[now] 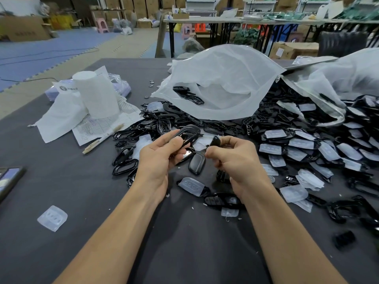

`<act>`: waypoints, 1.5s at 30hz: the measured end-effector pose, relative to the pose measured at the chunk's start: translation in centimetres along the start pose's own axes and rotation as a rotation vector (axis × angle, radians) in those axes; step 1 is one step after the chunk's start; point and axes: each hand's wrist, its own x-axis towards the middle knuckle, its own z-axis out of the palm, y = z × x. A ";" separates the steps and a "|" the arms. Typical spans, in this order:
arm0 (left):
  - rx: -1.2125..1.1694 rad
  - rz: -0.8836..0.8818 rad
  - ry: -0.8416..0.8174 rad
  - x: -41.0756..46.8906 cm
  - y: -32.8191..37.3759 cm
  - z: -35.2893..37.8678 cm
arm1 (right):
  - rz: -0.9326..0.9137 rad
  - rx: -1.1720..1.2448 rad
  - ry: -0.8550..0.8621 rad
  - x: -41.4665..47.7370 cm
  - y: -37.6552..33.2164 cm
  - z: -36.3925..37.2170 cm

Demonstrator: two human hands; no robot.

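- Head view, looking down over both bare forearms onto the dark grey cloth-covered tabletop.
- My left grip is closed round a glossy black loop-shaped plastic frame, thumb laid on top and fingers curled under. The frame is held clear of the tabletop, above the near edge of the heap.
- My right grip pinches a small black plastic piece between thumb and curled fingers, just beside the frame's right end. I cannot tell whether the two parts touch.
- Directly below both grips, a matte black rounded key-fob shell lies flat on the tabletop.
- Behind and to the right spreads a big heap of black plastic frames, mixed with translucent white silicone button pads.
- A large milky plastic bag lies open over the back of the heap, with a few black frames inside its mouth.
- To the left, near the heap's edge, I see a printed paper sheet with a white pen lying on it.
- One lone translucent pad sits well apart at near left, and a dark phone lies at the left border.
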 end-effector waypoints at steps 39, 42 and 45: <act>0.327 0.261 -0.019 -0.6 -1.3 0.2 | 0.151 0.323 -0.226 -0.6 0.1 0.6; 0.237 0.219 -0.029 -0.7 -1.1 0.4 | 0.161 0.306 -0.203 -0.3 0.2 0.6; 0.211 0.186 -0.044 -0.8 -0.9 0.6 | 0.191 0.272 -0.221 0.0 0.2 0.3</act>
